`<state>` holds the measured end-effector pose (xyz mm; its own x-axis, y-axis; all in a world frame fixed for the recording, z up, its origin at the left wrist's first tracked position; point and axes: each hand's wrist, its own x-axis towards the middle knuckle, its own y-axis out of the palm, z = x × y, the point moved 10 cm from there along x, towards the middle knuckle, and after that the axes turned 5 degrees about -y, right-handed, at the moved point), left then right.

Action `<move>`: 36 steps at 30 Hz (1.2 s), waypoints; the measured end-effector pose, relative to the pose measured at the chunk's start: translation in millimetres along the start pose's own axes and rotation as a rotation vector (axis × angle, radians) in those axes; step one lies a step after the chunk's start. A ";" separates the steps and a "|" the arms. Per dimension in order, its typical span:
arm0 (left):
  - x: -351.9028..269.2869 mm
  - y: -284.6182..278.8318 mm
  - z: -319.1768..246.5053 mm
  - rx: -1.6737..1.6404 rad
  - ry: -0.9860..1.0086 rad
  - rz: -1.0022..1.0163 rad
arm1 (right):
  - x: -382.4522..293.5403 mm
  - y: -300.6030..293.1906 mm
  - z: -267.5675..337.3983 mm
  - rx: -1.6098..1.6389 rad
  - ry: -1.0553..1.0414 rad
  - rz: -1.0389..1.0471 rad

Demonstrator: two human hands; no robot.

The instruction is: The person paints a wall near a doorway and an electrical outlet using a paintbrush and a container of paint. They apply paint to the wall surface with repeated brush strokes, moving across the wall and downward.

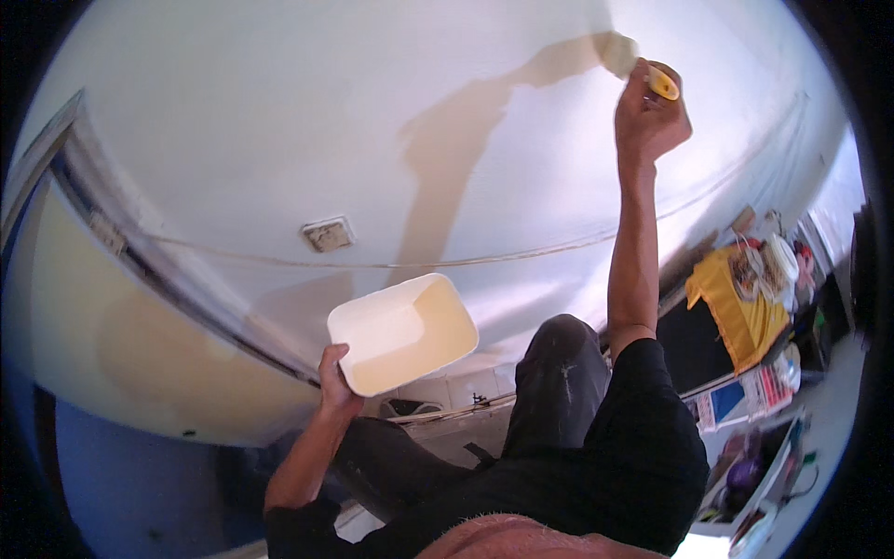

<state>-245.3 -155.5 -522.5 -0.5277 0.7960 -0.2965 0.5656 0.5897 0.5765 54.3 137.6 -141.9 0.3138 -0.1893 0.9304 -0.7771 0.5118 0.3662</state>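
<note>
My right hand (651, 115), raised at the upper right, is shut on the yellow handle (663, 82) of a paintbrush. The pale brush head (619, 54) is at the white wall (293, 140); blur hides whether it touches. Lower down, my left hand (338, 381) grips the near left edge of a rectangular white plastic tub (384, 321). Its inside looks white and cream, and I cannot tell how much paint it holds. The arm and brush cast a long shadow on the wall.
A recessed wall box (328, 235) and a thin cable (447, 265) sit on the wall. To the left is a door frame (105, 223) with a yellowish door (167, 335). At right, yellow cloth (740, 307) and bags cover a dark cabinet (698, 342), near an open drawer (751, 475).
</note>
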 end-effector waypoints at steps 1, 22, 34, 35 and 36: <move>0.6 -4.2 -0.8 -0.021 0.013 -0.029 | -4.3 17.1 22.0 0.063 -0.012 0.042; -3.9 3.8 -0.2 -0.189 0.017 0.009 | -188.7 17.4 242.6 1.388 0.635 1.374; -1.1 11.9 -12.7 -0.105 0.008 0.008 | -206.7 25.7 247.6 1.267 0.267 1.490; -0.6 15.8 -11.6 -0.095 0.002 0.036 | -197.6 22.8 250.7 1.281 0.132 1.457; -0.8 13.5 -10.7 -0.095 0.008 0.015 | -198.7 23.2 249.4 1.244 0.105 1.496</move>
<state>-244.0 -149.7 -506.3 -0.5251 0.8033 -0.2809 0.5110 0.5616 0.6507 -162.2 -21.9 -314.9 -0.8705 -0.1671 0.4630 -0.2802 -0.6052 -0.7452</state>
